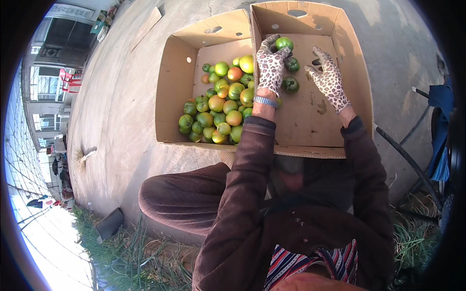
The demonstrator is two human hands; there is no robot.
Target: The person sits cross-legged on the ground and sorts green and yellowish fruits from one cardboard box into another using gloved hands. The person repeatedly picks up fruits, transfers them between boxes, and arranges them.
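Observation:
My left hand [271, 67], in a leopard-print glove with dirty fingertips, has a green tomato [284, 43] between its fingers and thumb. It is over the left side of the right cardboard box [313, 120]. Two darker green tomatoes, an upper one [292, 64] and a lower one [291, 84], lie on that box's floor beside my left hand. Another is mostly hidden behind my left wrist. My right hand [327, 78], gloved alike, hangs over the same box with fingers apart and nothing in them. The left cardboard box [176, 87] holds a heap of green and orange-tinged tomatoes [216, 103].
Both boxes stand side by side on concrete ground [116, 91]. A folding frame with blue fabric [440, 96] is at the right. Green plants [120, 251] grow along the lower left, near a dark dustpan-like object [110, 222]. A red chair [69, 80] stands far left.

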